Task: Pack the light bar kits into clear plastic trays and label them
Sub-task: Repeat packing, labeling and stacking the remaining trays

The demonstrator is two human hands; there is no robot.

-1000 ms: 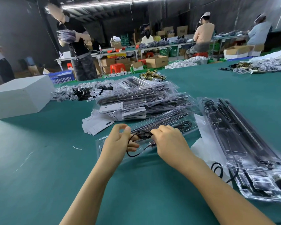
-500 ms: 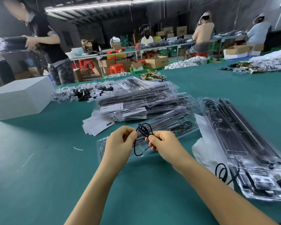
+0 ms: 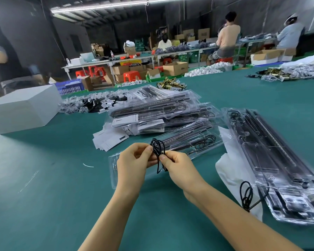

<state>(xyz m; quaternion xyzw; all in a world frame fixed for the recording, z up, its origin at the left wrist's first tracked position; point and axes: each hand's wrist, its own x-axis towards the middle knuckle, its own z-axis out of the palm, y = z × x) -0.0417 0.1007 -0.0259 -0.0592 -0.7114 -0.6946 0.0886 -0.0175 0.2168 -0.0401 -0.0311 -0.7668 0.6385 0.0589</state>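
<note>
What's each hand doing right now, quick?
Left hand: pinching the coiled black cable.
Right hand: pinching the same cable lower down.

Green table [image 3: 43,205] with packing goods

Beside the central stack of packed trays [image 3: 158,113]: paper labels [image 3: 109,141] left, white box [image 3: 24,107] far left, open trays [image 3: 272,160] right.

Bare green table [image 3: 43,205] lies open on our left; stacked clear trays [image 3: 158,113] ahead and trays [image 3: 272,160] at right block us.

Dim hall, ceiling strip light [image 3: 101,5] overhead — wide-angle bending and blur at edges.
</note>
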